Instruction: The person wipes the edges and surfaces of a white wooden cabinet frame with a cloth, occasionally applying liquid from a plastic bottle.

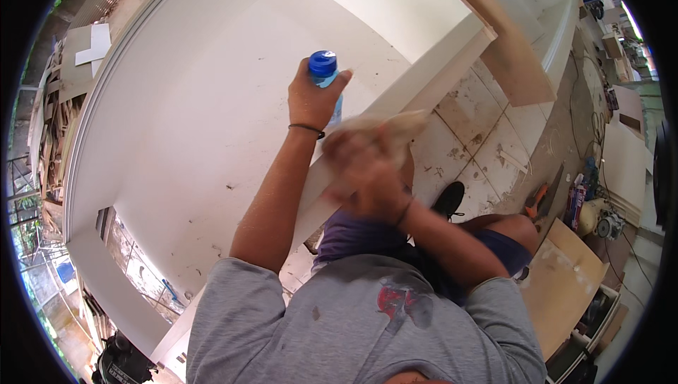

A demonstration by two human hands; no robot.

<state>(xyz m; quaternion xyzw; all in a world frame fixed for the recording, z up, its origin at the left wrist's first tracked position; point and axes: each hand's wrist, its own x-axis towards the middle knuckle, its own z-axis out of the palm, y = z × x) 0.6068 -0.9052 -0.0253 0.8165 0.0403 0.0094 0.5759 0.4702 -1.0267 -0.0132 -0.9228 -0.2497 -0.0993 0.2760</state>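
Observation:
My left hand (313, 99) is wrapped round a clear bottle with a blue cap (323, 64), held upright over the white panel. Lower and to the right, my right hand (371, 179) is smeared by motion and closed on a pale cloth (402, 130). The cloth's loose end sticks out to the right, above the edge of the white cabinet frame (438, 66). Inside that frame, the broad white panel (183, 137) carries scattered dark specks. Most of the bottle's body is hidden behind my left fingers.
Tiled floor (466, 122) with dirt and scraps lies to the right, near my black shoe (448, 200). An orange-handled saw (538, 199), tubes (575, 197) and a wooden board (561, 281) lie at the right. Stacked wood scraps (60, 126) are at the far left.

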